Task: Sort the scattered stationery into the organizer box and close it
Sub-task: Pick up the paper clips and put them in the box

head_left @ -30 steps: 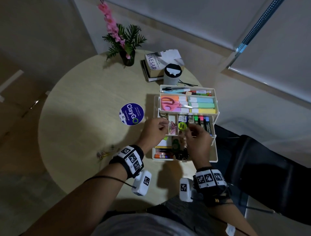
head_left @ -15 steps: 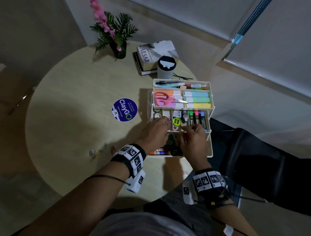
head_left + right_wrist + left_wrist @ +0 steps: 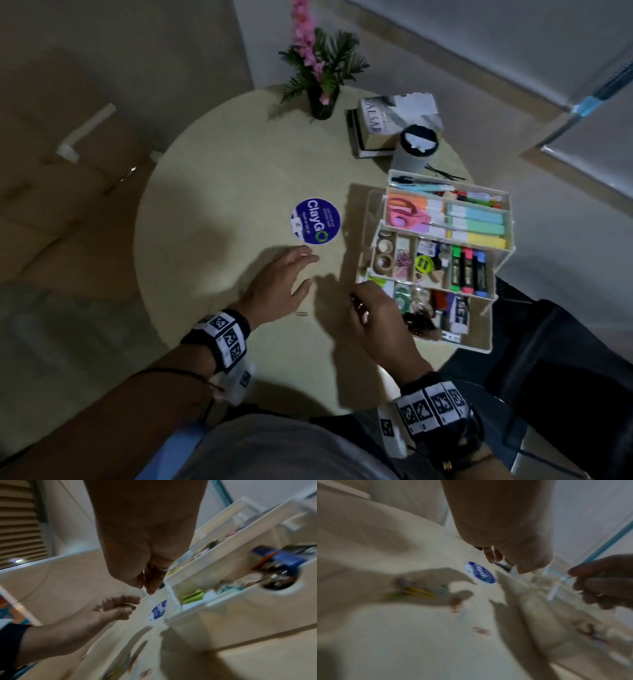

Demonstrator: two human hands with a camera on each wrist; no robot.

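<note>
The white organizer box (image 3: 474,346) stands open at the table's right, its tiers stepped back. They hold pink scissors (image 3: 406,212), pastel highlighters (image 3: 476,222), markers (image 3: 467,270), tape rolls (image 3: 383,260) and small items. My left hand (image 3: 294,274) hovers flat over the bare table left of the box, fingers spread and empty. My right hand (image 3: 363,301) hangs by the box's front left corner (image 3: 171,599), fingers loosely curled, nothing visible in them. A small pink clip (image 3: 301,313) lies between the hands. Blurred coloured paper clips (image 3: 418,593) lie scattered on the table further left.
A round blue ClayGo sticker (image 3: 317,222) sits mid-table. At the back stand a flower vase (image 3: 322,102), a book stack (image 3: 376,126) and a grey cylinder with a black lid (image 3: 416,147). A black chair (image 3: 565,359) is right of the round table's edge.
Both hands have left the box's front tiers and moved left over the table. The left hand has spread open. The head view has swung left.
</note>
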